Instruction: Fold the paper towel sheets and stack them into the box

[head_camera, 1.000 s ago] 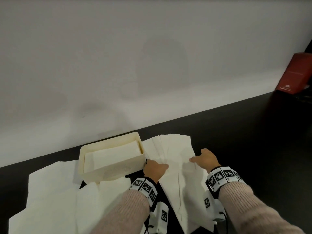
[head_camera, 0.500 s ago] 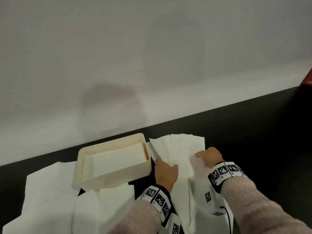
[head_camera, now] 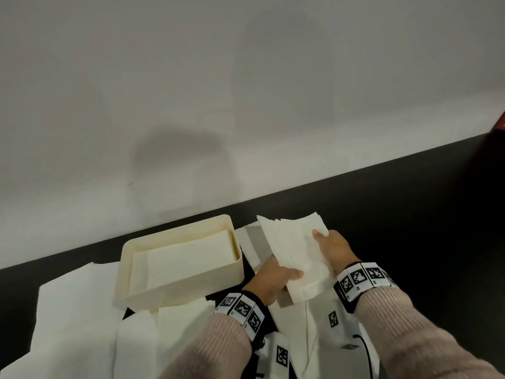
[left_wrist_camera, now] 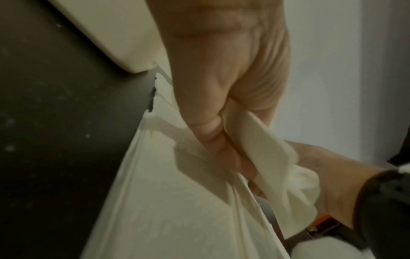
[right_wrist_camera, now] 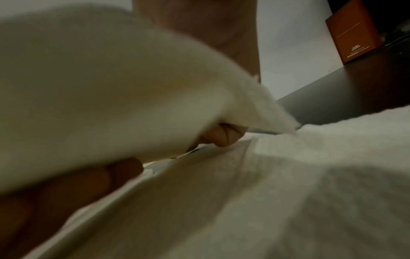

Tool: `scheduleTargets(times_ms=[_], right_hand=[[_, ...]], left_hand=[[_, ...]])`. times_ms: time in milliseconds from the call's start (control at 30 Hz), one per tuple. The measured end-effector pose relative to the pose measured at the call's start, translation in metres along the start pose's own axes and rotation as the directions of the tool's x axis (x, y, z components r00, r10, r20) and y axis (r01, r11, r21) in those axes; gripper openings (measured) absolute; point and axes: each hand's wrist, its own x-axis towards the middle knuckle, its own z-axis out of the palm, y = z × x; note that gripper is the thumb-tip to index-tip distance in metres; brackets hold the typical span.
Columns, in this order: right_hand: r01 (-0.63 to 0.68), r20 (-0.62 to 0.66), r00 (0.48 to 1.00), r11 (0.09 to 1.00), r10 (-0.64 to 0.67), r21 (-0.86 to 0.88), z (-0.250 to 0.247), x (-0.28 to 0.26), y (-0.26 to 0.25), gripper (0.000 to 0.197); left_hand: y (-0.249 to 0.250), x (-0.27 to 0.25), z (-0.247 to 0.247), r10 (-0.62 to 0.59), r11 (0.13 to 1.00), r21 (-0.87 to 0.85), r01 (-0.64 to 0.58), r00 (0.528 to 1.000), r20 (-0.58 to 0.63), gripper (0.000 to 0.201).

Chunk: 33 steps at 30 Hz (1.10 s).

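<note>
A folded white paper towel sheet [head_camera: 293, 250] is lifted off the pile, just right of the cream box [head_camera: 131, 250]. My left hand [head_camera: 273, 281] pinches its near left edge, thumb on top; in the left wrist view the left hand [left_wrist_camera: 221, 112] has its fingers curled under the sheet [left_wrist_camera: 272, 163]. My right hand [head_camera: 332, 246] grips the sheet's right side, thumb on top. The right wrist view shows the blurred sheet [right_wrist_camera: 99, 87] filling the frame with curled fingers [right_wrist_camera: 221, 136] under it. Folded towels [head_camera: 185, 255] lie inside the box.
More unfolded sheets [head_camera: 76, 310] cover the black table at the front left, and others [head_camera: 322, 337] lie under my hands. A white wall runs behind the table. A red-orange box [right_wrist_camera: 352, 35] stands at the far right. Bare dark table [head_camera: 410, 228] spreads to the right.
Both hands went from pressing the sheet flat on the pile to gripping it and lifting it up. The head view has swung left, pushing the red box nearly out of frame.
</note>
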Motion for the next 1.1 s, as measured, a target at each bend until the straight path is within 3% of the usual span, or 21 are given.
scheduleTargets(times_ms=[67, 167, 233, 433, 500, 633, 733, 800, 867, 933, 1000, 1100], right_hand=[[-0.011, 0.020, 1.000, 1.000, 0.012, -0.021, -0.004, -0.002, -0.001, 0.043], [-0.023, 0.080, 0.996, 0.992, 0.033, -0.125, -0.011, -0.007, 0.000, 0.038], [0.009, 0.166, 0.986, 0.982, 0.022, -0.187, -0.012, -0.011, 0.003, 0.034], [0.145, 0.357, 0.933, 0.957, -0.047, -0.253, -0.009, -0.027, 0.006, 0.034], [0.143, 0.333, 0.940, 0.973, -0.076, -0.181, -0.012, -0.030, 0.008, 0.036], [0.094, 0.138, 0.985, 0.995, -0.099, 0.040, -0.021, -0.042, 0.006, 0.048], [0.072, 0.139, 0.987, 0.993, -0.084, 0.091, -0.022, -0.053, 0.002, 0.053], [0.094, 0.181, 0.978, 0.993, -0.104, 0.067, -0.020, -0.063, 0.000, 0.059], [0.122, 0.233, 0.962, 0.987, -0.143, 0.103, -0.020, -0.074, 0.000, 0.063], [0.138, 0.235, 0.958, 0.981, -0.168, 0.136, -0.024, -0.089, -0.001, 0.058], [0.167, 0.255, 0.945, 0.973, -0.204, 0.157, -0.028, -0.104, 0.000, 0.045], [0.273, 0.367, 0.887, 0.959, -0.281, 0.077, -0.028, -0.122, 0.004, 0.067]], left_hand=[[-0.001, 0.001, -0.002, -0.021, 1.000, -0.010, 0.021, 1.000, 0.008, 0.038], [0.001, 0.008, -0.009, -0.050, 0.995, -0.101, 0.029, 0.974, -0.220, 0.045], [0.002, 0.012, -0.011, -0.077, 0.988, -0.150, 0.033, 0.950, -0.302, 0.053], [0.004, 0.003, 0.002, -0.041, 0.993, -0.121, 0.016, 0.978, -0.203, 0.024], [0.007, -0.004, 0.006, 0.011, 0.994, -0.104, -0.027, 0.989, -0.146, 0.018], [0.015, -0.015, 0.011, 0.105, 0.985, -0.135, -0.105, 0.994, -0.003, 0.031], [0.023, -0.026, 0.017, 0.160, 0.981, -0.125, -0.148, 0.982, 0.095, 0.035], [0.024, -0.028, 0.018, 0.175, 0.983, -0.056, -0.173, 0.984, 0.029, 0.047], [0.023, -0.029, 0.015, 0.152, 0.985, -0.057, -0.161, 0.979, -0.134, 0.072], [0.024, -0.032, 0.008, 0.120, 0.982, -0.109, -0.155, 0.953, -0.278, 0.073], [0.029, -0.041, 0.005, 0.091, 0.979, -0.149, -0.140, 0.952, -0.293, 0.059], [0.032, -0.058, 0.008, 0.065, 0.986, -0.136, -0.099, 0.970, -0.235, 0.067]])
